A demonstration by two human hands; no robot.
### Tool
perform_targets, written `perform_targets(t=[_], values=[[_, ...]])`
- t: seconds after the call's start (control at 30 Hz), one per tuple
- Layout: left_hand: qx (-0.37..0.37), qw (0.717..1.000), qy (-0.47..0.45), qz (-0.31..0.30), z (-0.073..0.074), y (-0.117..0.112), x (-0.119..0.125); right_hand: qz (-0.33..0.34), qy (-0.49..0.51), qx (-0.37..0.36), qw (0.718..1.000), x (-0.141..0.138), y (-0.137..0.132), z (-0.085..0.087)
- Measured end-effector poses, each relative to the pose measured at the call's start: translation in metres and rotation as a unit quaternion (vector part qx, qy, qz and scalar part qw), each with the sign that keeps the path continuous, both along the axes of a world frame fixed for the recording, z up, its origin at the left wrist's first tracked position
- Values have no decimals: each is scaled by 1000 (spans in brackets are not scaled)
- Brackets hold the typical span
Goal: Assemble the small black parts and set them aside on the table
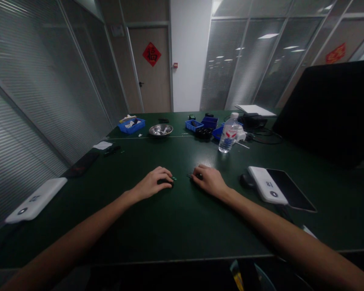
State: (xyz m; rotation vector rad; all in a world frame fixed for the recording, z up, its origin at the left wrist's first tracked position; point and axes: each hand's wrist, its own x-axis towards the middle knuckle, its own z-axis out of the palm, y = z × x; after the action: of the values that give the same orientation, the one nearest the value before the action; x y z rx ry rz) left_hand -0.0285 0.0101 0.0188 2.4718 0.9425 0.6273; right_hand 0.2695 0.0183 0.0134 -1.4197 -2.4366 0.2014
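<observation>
Green table (176, 226) spreads before us, with one bottle (229, 135) and one bowl (160, 130) farther back and two white packs (36, 200) at the sides. Our left hand (153, 182) pinches one small green piece (174, 178) just beyond its fingers; our right hand (210, 180) grips one thin thing (189, 176), apart from that piece.

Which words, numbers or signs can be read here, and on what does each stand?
"福": red diamond sign on the door.
Right white device: two digits, perhaps "18", unsure.
Left white device: digits too blurred.
Bottle label: unreadable.
Red wall sign, far right: too blurred.
</observation>
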Motion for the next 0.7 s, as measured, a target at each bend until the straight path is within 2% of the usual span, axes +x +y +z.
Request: perform_targets(t=[0.53,0.7], values=[[17,1000,1,-8,-6,-5,7,1,3,-5,1000,0,0,0],[20,999,36,-7,-9,-4,7,-1,3,-1,1000,0,2,-1]])
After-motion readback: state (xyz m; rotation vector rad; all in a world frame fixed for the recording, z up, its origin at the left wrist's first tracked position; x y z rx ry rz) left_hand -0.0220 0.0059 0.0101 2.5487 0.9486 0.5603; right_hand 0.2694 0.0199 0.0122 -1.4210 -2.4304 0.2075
